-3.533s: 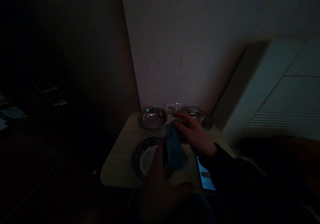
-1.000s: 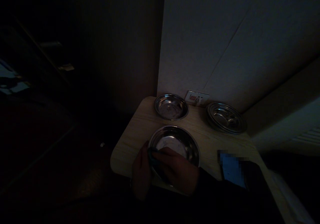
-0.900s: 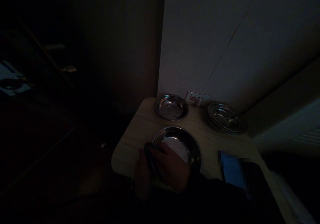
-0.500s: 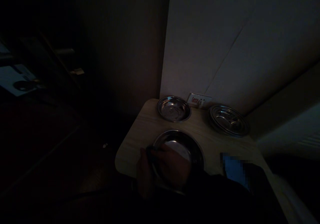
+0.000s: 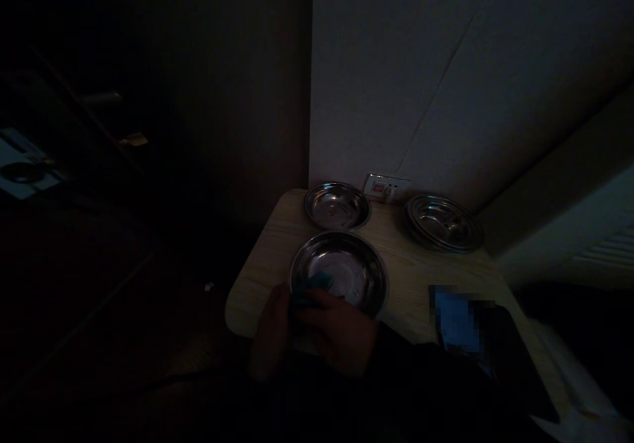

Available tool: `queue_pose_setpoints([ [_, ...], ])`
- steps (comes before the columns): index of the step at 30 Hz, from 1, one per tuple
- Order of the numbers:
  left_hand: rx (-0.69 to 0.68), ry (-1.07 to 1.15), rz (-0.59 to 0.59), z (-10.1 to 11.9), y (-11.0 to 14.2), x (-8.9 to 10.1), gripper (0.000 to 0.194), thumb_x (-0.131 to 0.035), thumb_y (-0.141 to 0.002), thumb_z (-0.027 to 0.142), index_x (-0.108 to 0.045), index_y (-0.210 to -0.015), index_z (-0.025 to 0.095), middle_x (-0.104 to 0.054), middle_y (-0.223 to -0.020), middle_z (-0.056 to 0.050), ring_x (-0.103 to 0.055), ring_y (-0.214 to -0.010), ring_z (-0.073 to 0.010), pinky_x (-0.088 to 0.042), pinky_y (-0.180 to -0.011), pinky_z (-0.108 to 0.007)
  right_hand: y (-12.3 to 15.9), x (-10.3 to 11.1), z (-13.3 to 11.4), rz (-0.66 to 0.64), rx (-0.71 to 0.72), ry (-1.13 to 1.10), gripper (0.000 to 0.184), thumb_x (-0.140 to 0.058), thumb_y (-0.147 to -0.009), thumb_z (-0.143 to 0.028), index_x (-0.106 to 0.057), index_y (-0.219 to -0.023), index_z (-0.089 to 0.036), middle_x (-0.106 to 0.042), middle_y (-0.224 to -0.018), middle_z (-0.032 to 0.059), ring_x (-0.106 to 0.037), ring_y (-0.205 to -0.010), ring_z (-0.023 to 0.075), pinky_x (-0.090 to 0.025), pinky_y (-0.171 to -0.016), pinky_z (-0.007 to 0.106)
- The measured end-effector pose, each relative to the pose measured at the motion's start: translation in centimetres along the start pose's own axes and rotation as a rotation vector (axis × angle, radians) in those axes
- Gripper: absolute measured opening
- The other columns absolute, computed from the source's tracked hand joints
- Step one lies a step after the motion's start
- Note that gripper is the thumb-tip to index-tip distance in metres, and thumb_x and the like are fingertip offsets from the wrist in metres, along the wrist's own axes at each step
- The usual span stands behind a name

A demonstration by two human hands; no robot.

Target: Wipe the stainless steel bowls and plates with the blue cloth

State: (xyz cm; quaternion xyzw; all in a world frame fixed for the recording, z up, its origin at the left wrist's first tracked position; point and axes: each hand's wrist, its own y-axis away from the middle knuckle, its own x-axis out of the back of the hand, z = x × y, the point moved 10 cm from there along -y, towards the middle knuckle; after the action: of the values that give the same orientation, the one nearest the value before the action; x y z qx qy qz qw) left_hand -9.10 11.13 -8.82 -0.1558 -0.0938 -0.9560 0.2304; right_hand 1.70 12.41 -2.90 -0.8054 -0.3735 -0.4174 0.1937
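Note:
The room is very dark. A steel bowl (image 5: 347, 268) sits near the front of a small light wooden table (image 5: 267, 265). My right hand (image 5: 339, 331) is closed on a blue cloth (image 5: 310, 288) at the bowl's near left rim. My left hand (image 5: 270, 337) curls around the bowl's near left edge and the table's front; its fingers are hard to make out.
A smaller steel bowl (image 5: 337, 204) and a stack of steel plates (image 5: 443, 222) stand at the back by a wall socket (image 5: 385, 185). A lit phone screen (image 5: 458, 321) lies at the right front. A white wall rises behind; dark floor lies to the left.
The cloth and my right hand have slid a little toward the near left rim. More of the bowl's inside shows. The view has shifted slightly.

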Motion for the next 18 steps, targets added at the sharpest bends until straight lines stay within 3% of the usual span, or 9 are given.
queue_pose_setpoints([
  [5, 0.047, -0.001, -0.071, 1.3, 0.4, -0.3, 0.028, -0.036, -0.082, 0.039, -0.057, -0.088, 0.021, -0.066, -0.095, -0.007, -0.061, -0.09, -0.0211, -0.046, -0.082, -0.034, 0.7, -0.2, -0.6, -0.011, -0.008, 0.106, 0.02, -0.053, -0.084, -0.027, -0.062, -0.102, -0.023, -0.057, -0.119, 0.0062, -0.059, -0.098, 0.0211, -0.047, -0.083, 0.033],
  [12, 0.109, 0.012, -0.123, 0.4, 1.0, -1.3, 0.032, -0.04, -0.083, 0.049, -0.053, -0.09, 0.021, -0.061, -0.072, 0.0, -0.058, -0.065, -0.0169, -0.043, -0.06, -0.028, 3.0, -0.2, -0.2, -0.029, 0.049, 0.274, 0.01, -0.052, -0.084, -0.021, -0.061, -0.09, -0.019, -0.064, -0.105, 0.0052, -0.057, -0.099, 0.0202, -0.036, -0.099, 0.042],
  [14, 0.086, 0.034, -0.166, 0.4, 1.2, -1.9, 0.031, -0.038, -0.084, 0.05, -0.051, -0.085, 0.021, -0.057, -0.066, 0.002, -0.054, -0.059, -0.0154, -0.041, -0.055, -0.027, 3.6, -0.3, -0.1, -0.03, 0.038, 0.295, 0.014, -0.051, -0.083, -0.016, -0.061, -0.093, -0.018, -0.065, -0.103, 0.0067, -0.058, -0.099, 0.0207, -0.033, -0.102, 0.044],
  [18, 0.041, 0.01, -0.159, 0.6, 1.2, -1.9, 0.027, -0.04, -0.085, 0.045, -0.05, -0.076, 0.022, -0.054, -0.068, 0.002, -0.052, -0.065, -0.015, -0.041, -0.062, -0.027, 2.6, -0.3, 0.2, 0.041, -0.11, 0.287, 0.028, -0.047, -0.084, -0.013, -0.056, -0.11, -0.012, -0.059, -0.118, 0.0132, -0.056, -0.105, 0.0247, -0.045, -0.091, 0.039],
])
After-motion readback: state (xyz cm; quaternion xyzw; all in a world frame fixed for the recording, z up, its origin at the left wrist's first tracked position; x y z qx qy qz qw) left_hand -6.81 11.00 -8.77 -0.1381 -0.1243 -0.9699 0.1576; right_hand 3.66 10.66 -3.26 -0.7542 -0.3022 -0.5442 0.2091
